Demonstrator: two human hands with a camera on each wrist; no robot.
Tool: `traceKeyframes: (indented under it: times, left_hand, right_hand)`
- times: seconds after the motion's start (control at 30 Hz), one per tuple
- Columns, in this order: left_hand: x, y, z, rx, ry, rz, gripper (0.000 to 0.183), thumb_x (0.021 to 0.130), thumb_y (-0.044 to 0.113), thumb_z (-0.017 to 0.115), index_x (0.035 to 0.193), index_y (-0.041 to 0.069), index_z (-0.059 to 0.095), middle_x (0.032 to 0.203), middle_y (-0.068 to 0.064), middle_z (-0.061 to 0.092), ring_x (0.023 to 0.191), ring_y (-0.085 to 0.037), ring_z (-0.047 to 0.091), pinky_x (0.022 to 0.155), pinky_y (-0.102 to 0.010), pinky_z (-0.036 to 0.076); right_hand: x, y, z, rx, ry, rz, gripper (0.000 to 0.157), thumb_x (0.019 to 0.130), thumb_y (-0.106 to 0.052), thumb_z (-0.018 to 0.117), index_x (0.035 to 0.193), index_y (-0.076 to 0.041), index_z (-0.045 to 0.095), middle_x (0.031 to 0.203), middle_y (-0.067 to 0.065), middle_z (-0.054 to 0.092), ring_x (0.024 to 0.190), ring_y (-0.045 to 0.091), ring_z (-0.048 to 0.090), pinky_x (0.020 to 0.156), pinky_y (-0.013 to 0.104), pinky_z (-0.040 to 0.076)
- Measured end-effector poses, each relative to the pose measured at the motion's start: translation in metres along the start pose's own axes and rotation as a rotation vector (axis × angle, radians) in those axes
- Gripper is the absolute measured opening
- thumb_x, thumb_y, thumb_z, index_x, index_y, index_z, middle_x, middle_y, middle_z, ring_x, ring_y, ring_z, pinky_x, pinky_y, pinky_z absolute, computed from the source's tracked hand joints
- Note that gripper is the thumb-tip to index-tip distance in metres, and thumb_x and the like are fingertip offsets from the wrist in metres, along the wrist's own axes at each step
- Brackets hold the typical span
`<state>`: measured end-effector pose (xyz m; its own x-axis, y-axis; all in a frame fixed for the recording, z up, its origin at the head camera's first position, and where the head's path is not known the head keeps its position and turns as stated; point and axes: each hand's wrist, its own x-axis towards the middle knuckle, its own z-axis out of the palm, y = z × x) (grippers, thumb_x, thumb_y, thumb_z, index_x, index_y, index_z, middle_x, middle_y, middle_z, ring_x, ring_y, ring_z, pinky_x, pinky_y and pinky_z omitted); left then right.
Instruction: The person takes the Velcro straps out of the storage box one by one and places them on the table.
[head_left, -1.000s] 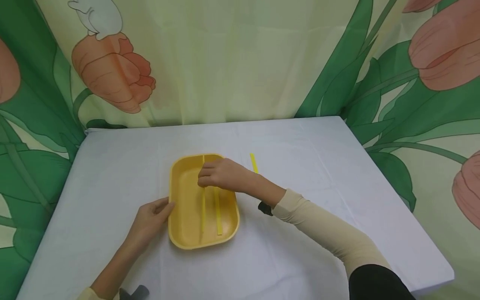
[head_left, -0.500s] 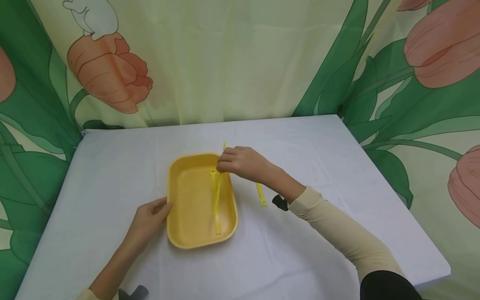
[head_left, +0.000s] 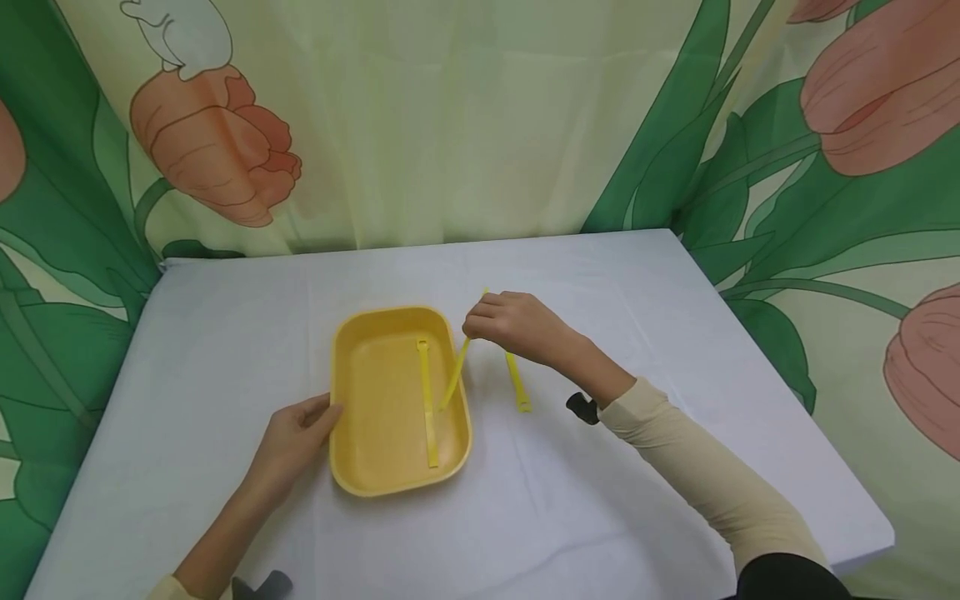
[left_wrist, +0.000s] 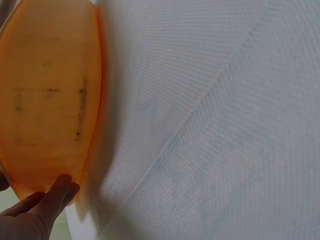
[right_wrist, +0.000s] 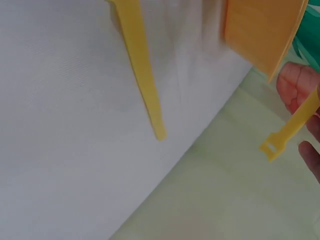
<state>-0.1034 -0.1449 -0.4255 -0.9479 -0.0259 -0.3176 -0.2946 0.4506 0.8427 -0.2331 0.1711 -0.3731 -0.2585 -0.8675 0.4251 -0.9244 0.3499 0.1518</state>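
Observation:
A yellow tray (head_left: 375, 417) sits on the white table. My left hand (head_left: 294, 437) holds its left rim; the left wrist view has those fingers (left_wrist: 55, 195) against the tray's outer wall. Over the tray's right rim, my right hand (head_left: 517, 323) pinches a yellow Velcro cable tie (head_left: 454, 379), its lower part hanging across the rim. Its slotted head sticks out past the fingers in the right wrist view. A second cable tie (head_left: 427, 408) lies lengthwise in the tray. Another cable tie (head_left: 517, 383) rests on the tablecloth, partly hidden behind my right hand.
A white cloth (head_left: 637, 400) covers the table, whose far edge meets a curtain (head_left: 465, 125) printed with tulips and leaves. Both wrists carry dark camera mounts, one (head_left: 582, 408) showing beneath the right sleeve.
My right hand has moved right with the pinched cable tie, from over the tray's middle to beyond its right rim. My left hand has kept its hold on the tray.

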Motion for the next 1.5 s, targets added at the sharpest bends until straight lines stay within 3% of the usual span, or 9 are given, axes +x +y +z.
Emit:
traceKeyframes:
  times: [0.57,0.9,1.23,1.5]
  left_hand:
    - [0.000,0.000,-0.002,-0.029,-0.018,0.020,0.064,0.097,0.038,0.050,0.137,-0.011,0.037,0.134,-0.025,0.047,0.121,-0.032,0.049,0.091,-0.032,0.048]
    - [0.001,0.000,-0.002,-0.017,-0.024,0.005,0.067,0.097,0.040,0.049,0.138,-0.011,0.036,0.136,-0.026,0.045,0.123,-0.034,0.046,0.095,-0.037,0.045]
    - [0.003,-0.004,-0.001,-0.013,-0.019,0.020,0.067,0.096,0.041,0.050,0.138,-0.010,0.037,0.134,-0.025,0.047,0.120,-0.032,0.050,0.090,-0.032,0.049]
    - [0.003,-0.004,-0.001,0.001,-0.014,0.017,0.067,0.096,0.042,0.049,0.138,-0.010,0.037,0.135,-0.026,0.046,0.122,-0.034,0.048,0.093,-0.037,0.046]
  right_hand:
    - [-0.031,0.010,-0.002,0.031,-0.014,0.089,0.022,0.078,0.006,0.071,0.084,-0.014,0.064,0.085,-0.008,0.063,0.076,0.011,0.055,0.058,0.022,0.045]
    - [-0.043,0.012,-0.002,0.049,-0.033,0.138,0.008,0.084,-0.008,0.070,0.084,-0.015,0.066,0.084,-0.007,0.065,0.075,0.010,0.055,0.059,0.021,0.046]
    - [-0.054,0.016,0.001,0.052,-0.045,0.201,0.010,0.080,-0.008,0.075,0.084,-0.015,0.068,0.083,-0.007,0.066,0.074,0.010,0.056,0.061,0.021,0.048]
    - [-0.061,0.018,-0.002,0.094,-0.056,0.273,0.013,0.079,-0.009,0.076,0.087,-0.014,0.068,0.083,-0.007,0.065,0.070,0.008,0.055,0.059,0.020,0.046]
